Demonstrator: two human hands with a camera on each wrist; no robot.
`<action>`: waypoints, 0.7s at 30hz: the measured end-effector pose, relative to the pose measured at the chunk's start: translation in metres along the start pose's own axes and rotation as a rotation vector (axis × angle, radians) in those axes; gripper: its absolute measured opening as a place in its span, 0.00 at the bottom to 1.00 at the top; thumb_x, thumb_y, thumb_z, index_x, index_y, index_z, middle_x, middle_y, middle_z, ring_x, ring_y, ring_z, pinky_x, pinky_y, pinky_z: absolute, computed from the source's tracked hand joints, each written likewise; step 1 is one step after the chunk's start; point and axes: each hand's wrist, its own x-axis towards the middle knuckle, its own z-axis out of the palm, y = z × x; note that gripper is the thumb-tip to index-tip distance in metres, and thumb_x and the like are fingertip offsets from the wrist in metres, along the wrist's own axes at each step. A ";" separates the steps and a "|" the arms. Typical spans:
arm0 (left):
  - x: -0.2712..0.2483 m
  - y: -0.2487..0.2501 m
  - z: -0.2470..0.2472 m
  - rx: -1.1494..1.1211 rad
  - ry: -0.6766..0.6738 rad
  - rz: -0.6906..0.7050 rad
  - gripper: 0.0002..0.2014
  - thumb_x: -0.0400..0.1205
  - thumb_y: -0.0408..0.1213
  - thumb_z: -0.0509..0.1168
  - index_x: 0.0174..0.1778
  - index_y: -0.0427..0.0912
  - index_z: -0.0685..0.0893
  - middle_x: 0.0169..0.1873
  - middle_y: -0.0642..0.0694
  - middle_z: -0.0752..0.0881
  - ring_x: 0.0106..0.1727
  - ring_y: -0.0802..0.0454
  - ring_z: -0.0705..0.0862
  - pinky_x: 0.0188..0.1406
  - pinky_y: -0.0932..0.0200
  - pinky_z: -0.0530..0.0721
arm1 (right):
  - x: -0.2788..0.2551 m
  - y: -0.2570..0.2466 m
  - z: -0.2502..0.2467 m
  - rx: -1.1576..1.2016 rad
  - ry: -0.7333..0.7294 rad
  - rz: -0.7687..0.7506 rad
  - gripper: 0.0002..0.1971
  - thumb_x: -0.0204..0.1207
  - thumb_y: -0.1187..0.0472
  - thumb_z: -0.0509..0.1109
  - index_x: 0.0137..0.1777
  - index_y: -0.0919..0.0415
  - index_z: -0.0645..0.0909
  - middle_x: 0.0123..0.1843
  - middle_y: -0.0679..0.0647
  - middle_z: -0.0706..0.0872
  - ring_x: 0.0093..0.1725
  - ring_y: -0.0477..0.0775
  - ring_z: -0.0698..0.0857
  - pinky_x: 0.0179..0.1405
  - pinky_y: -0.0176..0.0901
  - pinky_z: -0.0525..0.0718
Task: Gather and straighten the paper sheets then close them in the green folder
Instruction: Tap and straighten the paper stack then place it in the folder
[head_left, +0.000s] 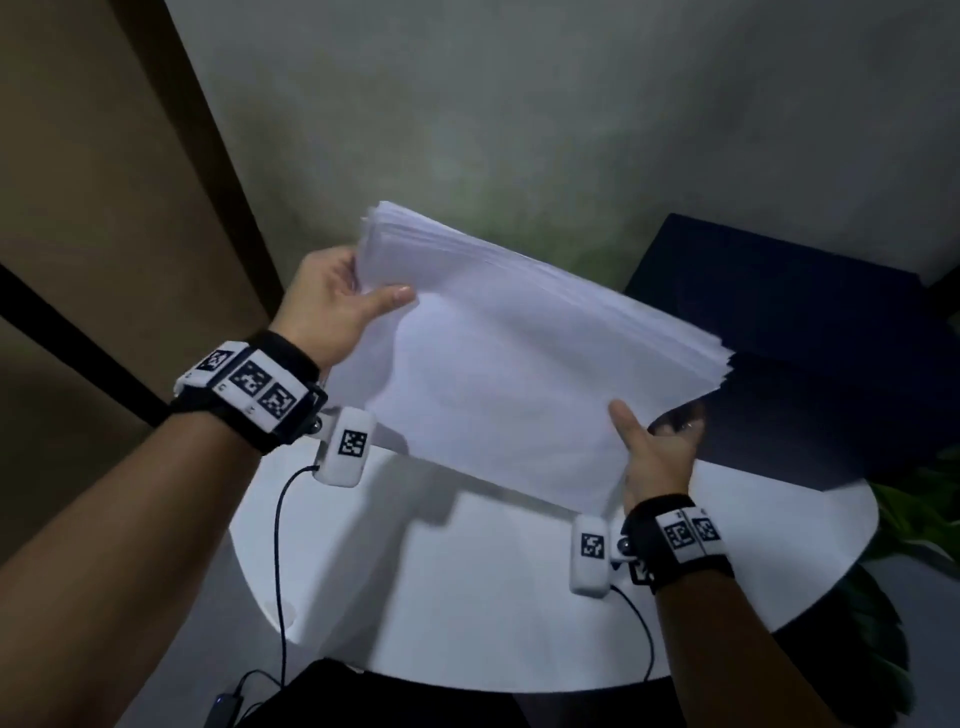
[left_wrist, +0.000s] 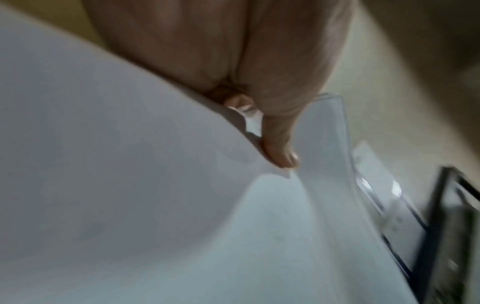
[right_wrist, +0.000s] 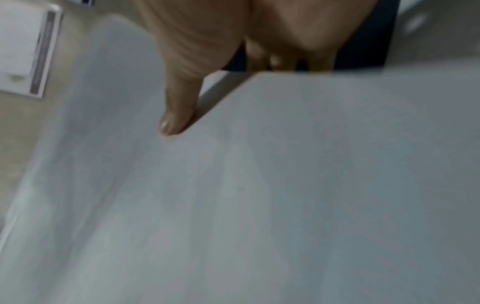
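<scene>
A thick stack of white paper sheets (head_left: 519, 364) is held in the air above the round white table (head_left: 467, 597), tilted, its far edges slightly fanned. My left hand (head_left: 337, 306) grips the stack's left end, thumb on top and fingers underneath. My right hand (head_left: 654, 447) grips the near right corner the same way, thumb on the top sheet. In the left wrist view the thumb (left_wrist: 280, 148) presses the paper sheets (left_wrist: 130, 185). In the right wrist view the thumb (right_wrist: 179, 107) lies on the paper sheets (right_wrist: 285, 185). A dark folder (head_left: 810, 353) lies open on the table's far right; it looks dark blue in this light.
A grey wall stands behind the table. A brown panel with a dark frame is at the left. Green plant leaves (head_left: 914, 519) show at the right beyond the table's rim. Black cables (head_left: 280, 571) hang from the wrist cameras over the table's near side.
</scene>
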 end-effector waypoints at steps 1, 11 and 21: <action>0.000 -0.007 0.000 -0.062 0.009 -0.027 0.16 0.74 0.23 0.73 0.58 0.32 0.85 0.42 0.57 0.92 0.45 0.61 0.90 0.46 0.66 0.86 | 0.003 -0.004 -0.002 0.000 -0.054 -0.006 0.39 0.65 0.66 0.83 0.75 0.53 0.70 0.68 0.48 0.83 0.69 0.49 0.82 0.75 0.58 0.75; -0.053 -0.106 0.032 0.096 0.159 -0.146 0.14 0.73 0.31 0.76 0.51 0.40 0.81 0.41 0.53 0.86 0.37 0.73 0.83 0.42 0.70 0.83 | -0.026 0.009 -0.022 -0.212 -0.057 -0.134 0.17 0.64 0.70 0.83 0.51 0.58 0.86 0.46 0.50 0.92 0.43 0.44 0.91 0.49 0.45 0.87; -0.054 -0.109 0.020 0.072 -0.006 -0.205 0.16 0.69 0.46 0.77 0.49 0.45 0.84 0.37 0.56 0.91 0.39 0.58 0.86 0.43 0.61 0.84 | -0.020 0.006 -0.032 -0.255 -0.056 -0.210 0.12 0.66 0.69 0.82 0.46 0.60 0.85 0.39 0.51 0.90 0.40 0.49 0.89 0.49 0.50 0.89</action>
